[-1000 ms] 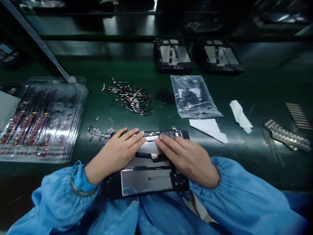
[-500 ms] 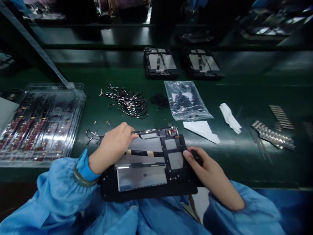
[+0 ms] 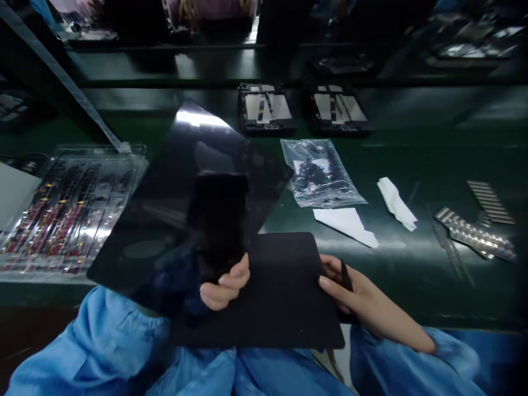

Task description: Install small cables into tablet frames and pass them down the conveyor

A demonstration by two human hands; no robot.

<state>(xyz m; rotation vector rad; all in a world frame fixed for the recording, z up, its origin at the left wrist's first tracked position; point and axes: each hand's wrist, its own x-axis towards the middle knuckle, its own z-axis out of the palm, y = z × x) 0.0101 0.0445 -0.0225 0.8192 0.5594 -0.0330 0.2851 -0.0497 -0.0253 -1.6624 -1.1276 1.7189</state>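
A tablet (image 3: pixel 173 203) is tilted up on the left with its glossy black glass face towards me, reflecting a dark shape. My left hand (image 3: pixel 226 283) grips it, fingers curled over the near edge of the glass; the rest of that hand is hidden behind it. Under and to the right of it lies a flat black mat (image 3: pixel 289 291) at the table's front edge. My right hand (image 3: pixel 346 291) is closed beside the mat's right edge, thumb near that edge. A slim dark tool (image 3: pixel 345 275) pokes up between its fingers; its kind does not show.
At the back stand two stacks of opened tablets (image 3: pixel 267 110) (image 3: pixel 339 110). A clear bag of small dark parts (image 3: pixel 319 176), white paper pieces (image 3: pixel 346 224), tweezers (image 3: pixel 451 256) and metal strips (image 3: pixel 474 234) lie rightward. Stacked clear trays (image 3: pixel 74 214) hold parts on the left.
My left hand has lifted the tablet off the mat and turned it over, so its glass now faces me instead of its open inside. My right hand has shifted slightly right and down.
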